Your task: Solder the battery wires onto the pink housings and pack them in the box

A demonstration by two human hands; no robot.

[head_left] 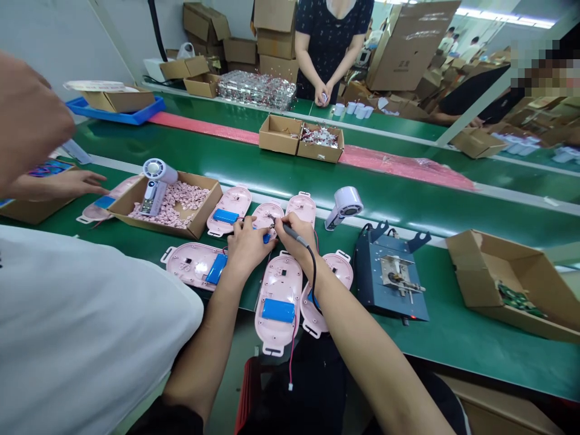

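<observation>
the right hand (299, 238) is closed on a soldering iron (292, 232), its tip down at a pink shell (265, 212) near the middle of the surface (446, 338), while the left hand (245, 249) curls at that shell's edge (whatever its fingers pinch is hidden, so i cannot tell its grip). blue batteries (278, 310) already lie in three other shells (278, 335), but two more shells (339, 269) show none, and a box of pink pads (170, 202) sits toward the left.
</observation>
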